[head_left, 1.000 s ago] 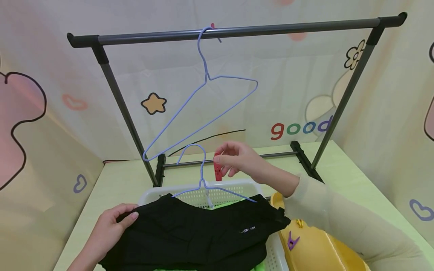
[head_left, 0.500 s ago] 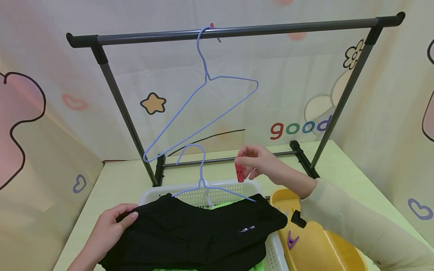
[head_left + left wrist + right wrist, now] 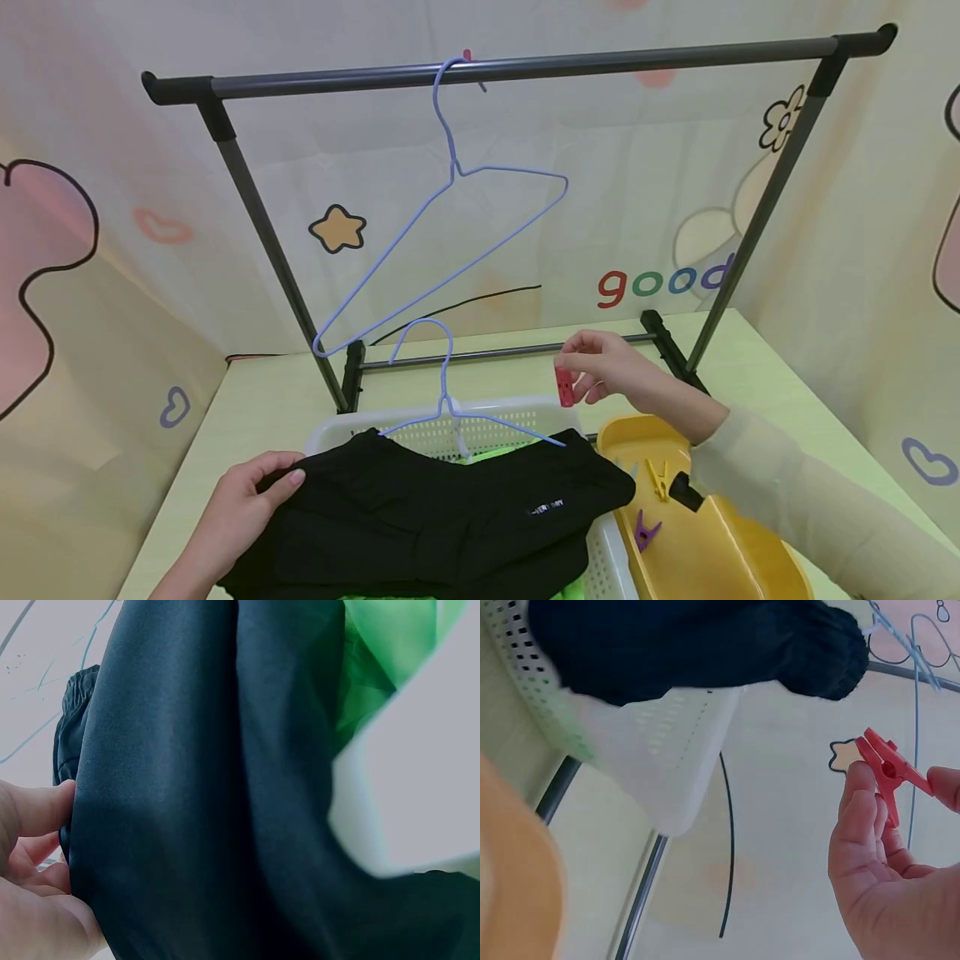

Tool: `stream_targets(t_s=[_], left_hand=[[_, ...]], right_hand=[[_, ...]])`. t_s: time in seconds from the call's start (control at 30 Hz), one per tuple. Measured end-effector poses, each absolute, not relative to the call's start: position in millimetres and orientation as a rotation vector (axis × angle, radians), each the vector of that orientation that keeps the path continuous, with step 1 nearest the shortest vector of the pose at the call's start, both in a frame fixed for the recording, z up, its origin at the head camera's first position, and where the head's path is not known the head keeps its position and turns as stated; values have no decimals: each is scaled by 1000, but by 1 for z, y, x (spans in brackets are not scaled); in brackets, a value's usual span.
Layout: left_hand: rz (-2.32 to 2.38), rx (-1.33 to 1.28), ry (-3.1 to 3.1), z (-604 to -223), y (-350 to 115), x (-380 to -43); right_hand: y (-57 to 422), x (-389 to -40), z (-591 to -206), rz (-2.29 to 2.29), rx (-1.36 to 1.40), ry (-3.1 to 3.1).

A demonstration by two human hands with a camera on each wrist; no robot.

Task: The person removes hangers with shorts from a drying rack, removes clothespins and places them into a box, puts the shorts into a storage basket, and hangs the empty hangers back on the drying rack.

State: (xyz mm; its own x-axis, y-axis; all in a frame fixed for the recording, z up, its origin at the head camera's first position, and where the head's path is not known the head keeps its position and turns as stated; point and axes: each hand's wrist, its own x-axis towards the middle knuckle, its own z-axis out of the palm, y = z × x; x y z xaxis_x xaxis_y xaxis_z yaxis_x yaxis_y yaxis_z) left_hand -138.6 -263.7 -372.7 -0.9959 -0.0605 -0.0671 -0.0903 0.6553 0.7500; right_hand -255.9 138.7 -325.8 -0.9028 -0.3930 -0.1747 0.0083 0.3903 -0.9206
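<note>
A black garment [image 3: 442, 517] with gathered edges and small white lettering is draped over a white basket [image 3: 337, 427]. My left hand [image 3: 243, 504] holds its left edge between thumb and fingers; the left wrist view shows this thumb [image 3: 45, 806] against the dark fabric. A blue wire hanger [image 3: 445, 375] lies inside the garment's upper edge, hook upward and its lower part hidden by the cloth. Above the basket's back right corner, my right hand [image 3: 618, 371] pinches a red clothespin [image 3: 565, 388]. In the right wrist view, this clothespin [image 3: 889, 771] sits between thumb and fingertips.
A dark rack bar [image 3: 600, 63] spans the back, bearing another blue hanger [image 3: 452, 158] with a small red thing behind its hook. At right, a yellow tub [image 3: 705, 575] holds a yellow clothespin [image 3: 658, 480] and a purple clothespin [image 3: 645, 533]. Green cloth [image 3: 576, 588] shows in the basket.
My right hand has moved rightward with the red clothespin, away from the hanger's hook. The yellow clothespin in the tub has come into fuller view. My left hand has stayed on the garment.
</note>
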Motion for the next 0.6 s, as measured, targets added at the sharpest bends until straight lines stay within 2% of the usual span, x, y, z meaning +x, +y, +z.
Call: stream_targets(t_s=[0.6], left_hand=[[1275,-154,2812,-372,-262,-139]], right_hand=[[179,-262,-356,-1364,-246,2330]])
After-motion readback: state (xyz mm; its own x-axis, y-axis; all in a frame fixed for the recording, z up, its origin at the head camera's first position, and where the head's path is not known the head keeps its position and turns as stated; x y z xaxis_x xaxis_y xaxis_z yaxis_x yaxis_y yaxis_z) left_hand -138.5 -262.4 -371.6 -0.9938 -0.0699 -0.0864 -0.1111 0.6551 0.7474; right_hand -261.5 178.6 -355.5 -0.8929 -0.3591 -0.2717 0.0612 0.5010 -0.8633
